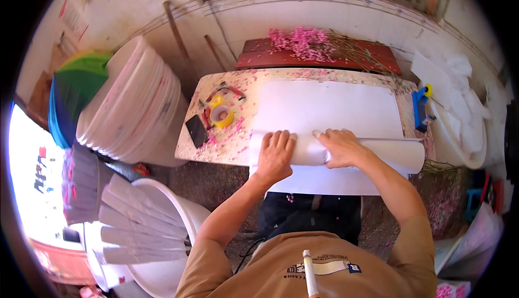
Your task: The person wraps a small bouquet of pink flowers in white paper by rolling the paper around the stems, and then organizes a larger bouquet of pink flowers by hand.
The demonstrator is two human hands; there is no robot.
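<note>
A: Please, where is the main thing, and what do the two hands do with it?

B: The main thing is a thick white roll of smooth paper (pixel 396 156); I take it as my landmark. It lies along the near edge of the pale, petal-covered counter (pixel 230 155). The bare left hand (pixel 277 156) is on the left part of the roll, and its grip is closed over it, with the fingers bent across the top. The bare right hand (pixel 341 148) is just beside, near the middle of the roll, and its grip also holds the paper.

A: And the paper around it?

B: Beyond the roll, a wide white flat sheet (pixel 327 106) is spread on the counter. On the near side of the roll, a white loose flap (pixel 319 182) reaches out toward the person.

A: What is to the left of the roll?

B: On the counter there are a black rectangular phone (pixel 197 131), a round yellow roll of tape (pixel 222 116) and a hand tool with red handles (pixel 234 91). Farther left of the roll stands a tall stack of white plastic tubs (pixel 135 103).

A: And on the other sides?

B: To the right of the roll and farther back is a blue tape dispenser (pixel 419 110). Well behind the roll, a bunch of small pink flowers (pixel 304 44) lies on a reddish-brown wooden board (pixel 254 59).
</note>
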